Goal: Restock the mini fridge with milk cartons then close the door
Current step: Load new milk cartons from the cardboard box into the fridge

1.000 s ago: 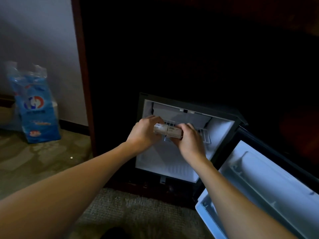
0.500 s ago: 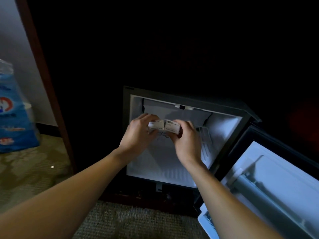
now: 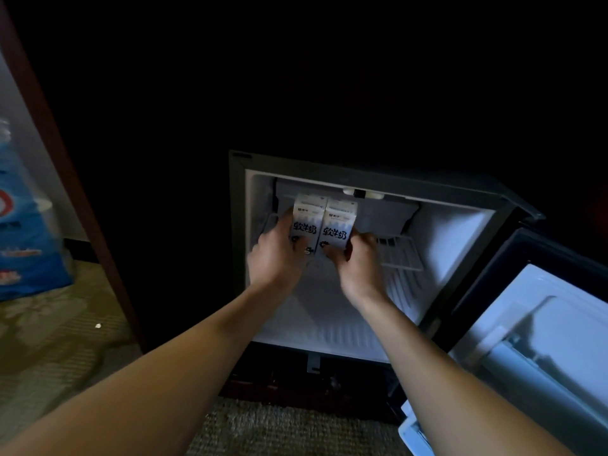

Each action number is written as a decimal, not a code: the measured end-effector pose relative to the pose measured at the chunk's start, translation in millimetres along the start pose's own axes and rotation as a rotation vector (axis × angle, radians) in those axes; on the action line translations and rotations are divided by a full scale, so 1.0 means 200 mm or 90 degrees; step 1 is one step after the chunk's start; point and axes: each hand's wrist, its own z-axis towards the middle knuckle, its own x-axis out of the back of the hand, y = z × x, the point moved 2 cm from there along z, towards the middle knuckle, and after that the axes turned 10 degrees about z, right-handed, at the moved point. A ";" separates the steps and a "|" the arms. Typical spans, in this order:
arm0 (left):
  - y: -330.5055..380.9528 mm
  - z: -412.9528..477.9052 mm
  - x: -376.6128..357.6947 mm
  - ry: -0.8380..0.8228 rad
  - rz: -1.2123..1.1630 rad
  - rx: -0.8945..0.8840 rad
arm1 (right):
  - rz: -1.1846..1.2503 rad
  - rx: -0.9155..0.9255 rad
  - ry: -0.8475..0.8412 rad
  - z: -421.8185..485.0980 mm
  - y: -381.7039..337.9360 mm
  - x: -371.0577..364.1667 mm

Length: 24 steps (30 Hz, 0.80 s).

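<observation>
The mini fridge (image 3: 460, 225) stands open inside a dark cabinet, its white interior lit. Two white milk cartons with dark lettering stand upright side by side at the left of the wire shelf (image 3: 399, 255). My left hand (image 3: 279, 255) grips the left milk carton (image 3: 306, 222) at its lower part. My right hand (image 3: 357, 261) grips the right milk carton (image 3: 339, 225) from below and the right. The fridge door (image 3: 539, 330) hangs open at the lower right, white inner face up.
A blue and white plastic pack (image 3: 23, 232) leans against the wall on the left. A dark wooden cabinet post (image 3: 65, 179) runs down beside it. Patterned carpet (image 3: 49, 350) and a woven mat (image 3: 289, 429) lie below the fridge.
The two cartons, held lying flat before, now stand upright and sit deeper in the fridge at the shelf's left. Both hands moved inward with them. The view shifted right.
</observation>
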 end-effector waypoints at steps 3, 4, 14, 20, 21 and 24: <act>-0.02 0.05 -0.06 -0.014 -0.038 0.018 | 0.010 -0.008 0.000 0.05 0.03 -0.02; -0.01 0.06 -0.08 -0.016 -0.072 0.014 | 0.019 -0.018 0.002 0.07 0.03 -0.02; -0.06 0.24 -0.30 0.009 -0.168 0.040 | -0.110 -0.050 0.030 0.28 0.13 -0.12; -0.04 0.30 -0.39 0.046 -0.105 0.074 | -0.217 -0.057 0.013 0.30 0.12 -0.11; -0.03 0.30 -0.39 0.044 -0.091 0.078 | -0.228 -0.060 0.009 0.30 0.12 -0.11; -0.02 0.31 -0.36 0.021 -0.070 0.090 | -0.241 -0.075 -0.013 0.31 0.11 -0.10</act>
